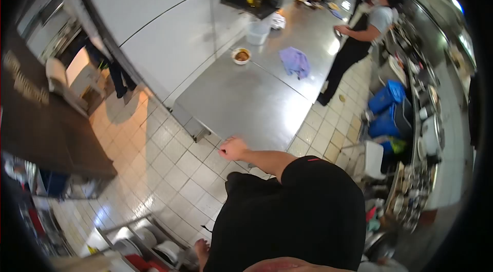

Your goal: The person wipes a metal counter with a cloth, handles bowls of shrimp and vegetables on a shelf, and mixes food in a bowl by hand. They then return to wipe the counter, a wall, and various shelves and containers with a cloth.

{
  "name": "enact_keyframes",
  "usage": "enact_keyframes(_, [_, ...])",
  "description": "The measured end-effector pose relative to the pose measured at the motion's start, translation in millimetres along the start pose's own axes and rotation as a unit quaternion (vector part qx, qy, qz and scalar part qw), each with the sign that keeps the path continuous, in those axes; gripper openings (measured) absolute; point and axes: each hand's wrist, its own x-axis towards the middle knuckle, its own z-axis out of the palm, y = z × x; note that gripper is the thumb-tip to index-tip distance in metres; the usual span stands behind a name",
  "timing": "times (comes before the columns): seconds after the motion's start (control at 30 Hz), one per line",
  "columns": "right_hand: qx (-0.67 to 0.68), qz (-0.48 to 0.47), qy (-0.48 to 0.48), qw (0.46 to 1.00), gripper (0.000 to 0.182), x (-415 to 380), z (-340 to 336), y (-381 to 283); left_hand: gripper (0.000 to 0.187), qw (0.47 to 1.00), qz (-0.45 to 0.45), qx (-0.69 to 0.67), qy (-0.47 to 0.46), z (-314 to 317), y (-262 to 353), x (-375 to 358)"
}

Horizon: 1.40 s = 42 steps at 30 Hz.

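Note:
My right hand (233,148) is closed in a loose fist beside the near edge of the steel table (231,102), and no object shows in it. Low in the view, my left hand (202,246) hangs by my black clothing, small and partly hidden, so its grip is unclear. On the table stand a small bowl (241,57) with brown contents and a translucent tub (258,32). A crumpled purple cloth (295,62) lies to their right.
A person (354,41) in a dark apron stands at the table's right side. Blue bins (385,96) and a white chair (371,159) are on the right. A rack with dishes (146,238) stands lower left; a dark counter (51,128) is at left. Another person's legs (119,77) show beyond the wall.

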Motion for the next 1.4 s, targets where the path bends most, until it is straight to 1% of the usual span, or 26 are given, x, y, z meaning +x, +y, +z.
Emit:
enact_keyframes(0.03, [-0.006,-0.003,0.012,1.0,0.031,-1,3,0,0.034,0.988,-0.056,-0.145,0.01,-9,20,14])
enact_keyframes(0.07, [-0.011,-0.007,0.022,1.0,0.032,-2,5,-1,0.031,0.976,-0.059,-0.211,0.019,-21,39,27])
enact_keyframes(0.1, [-0.013,-0.005,0.023,1.0,0.032,-3,5,0,0.029,0.97,-0.032,-0.238,0.028,-34,57,38])
enact_keyframes(0.17, [-0.018,-0.014,0.02,1.0,0.033,0,2,-2,0.025,0.961,0.096,-0.254,0.059,-56,89,54])
enact_keyframes(0.3, [-0.04,-0.004,0.008,0.999,0.034,2,3,-3,0.022,0.914,0.09,-0.395,0.002,-106,123,98])
enact_keyframes(0.37, [-0.027,0.003,-0.007,1.0,0.034,3,14,1,0.023,0.893,0.058,-0.444,-0.04,-117,94,136])
enact_keyframes(0.47, [-0.028,0.01,-0.055,0.998,0.035,11,8,-1,0.024,0.962,0.166,-0.212,0.05,-166,67,126])
enact_keyframes(0.57, [0.022,0.005,-0.054,0.998,0.036,51,7,-6,0.024,0.99,0.081,-0.116,-0.015,-224,43,147])
enact_keyframes(0.67, [0.069,-0.005,-0.093,0.993,0.039,125,30,-15,0.025,0.978,-0.051,-0.203,0.002,-273,30,157])
enact_keyframes(0.73, [0.119,0.067,-0.175,0.975,0.044,188,23,-42,0.026,0.956,-0.137,-0.258,0.017,-313,37,157])
enact_keyframes(0.8, [0.084,0.027,-0.24,0.967,0.047,249,38,-57,0.027,0.888,-0.175,-0.422,0.057,-316,-3,198])
enact_keyframes(0.87, [0.086,0.014,-0.219,0.972,0.049,298,64,-78,0.028,0.871,-0.138,-0.459,0.113,-337,-8,223])
enact_keyframes(0.9, [0.091,0.018,-0.228,0.969,0.05,314,61,-88,0.029,0.856,-0.122,-0.48,0.144,-345,-13,233])
enact_keyframes(0.97, [0.1,0.006,-0.258,0.961,0.053,348,55,-128,0.03,0.858,-0.102,-0.47,0.18,-377,-14,248])
enact_keyframes(1.0, [0.089,-0.001,-0.273,0.958,0.055,360,63,-140,0.029,0.849,0.009,-0.441,0.29,-381,-22,260])
enact_keyframes(1.07, [0.063,-0.024,-0.309,0.949,0.058,374,87,-148,0.031,0.88,-0.017,-0.294,0.372,-411,-47,269])
enact_keyframes(1.1, [0.048,-0.014,-0.321,0.946,0.059,378,112,-143,0.033,0.862,-0.025,-0.284,0.42,-429,-46,262])
enact_keyframes(1.13, [0.033,-0.002,-0.333,0.942,0.06,375,136,-135,0.036,0.851,-0.036,-0.286,0.44,-441,-69,269])
enact_keyframes(1.17, [0.024,0.012,-0.349,0.937,0.062,369,147,-128,0.039,0.835,-0.06,-0.291,0.463,-453,-90,269])
enact_keyframes(1.2, [0.018,-0.038,-0.308,0.95,0.061,354,198,-93,0.038,0.829,-0.1,-0.295,0.465,-469,-108,261])
enact_keyframes(1.23, [-0.041,-0.013,-0.378,0.925,0.056,347,209,-79,0.039,0.823,-0.135,-0.283,0.473,-487,-126,249])
enact_keyframes(1.27, [-0.064,0.065,-0.445,0.891,0.055,344,149,-115,0.041,0.778,-0.159,-0.324,0.515,-495,-153,242])
enact_keyframes(1.3, [-0.084,0.105,-0.454,0.881,0.045,325,203,-71,0.041,0.747,-0.193,-0.311,0.556,-504,-187,229])
enact_keyframes(1.33, [-0.145,0.143,-0.565,0.8,0.039,320,227,-47,0.042,0.714,-0.225,-0.296,0.593,-511,-219,220])
enact_keyframes(1.37, [-0.111,0.237,-0.491,0.831,0.035,305,210,-57,0.041,0.695,-0.297,-0.237,0.61,-517,-245,204])
enact_keyframes(1.4, [-0.087,0.24,-0.462,0.85,0.031,290,225,-43,0.04,0.673,-0.367,-0.175,0.618,-522,-274,181])
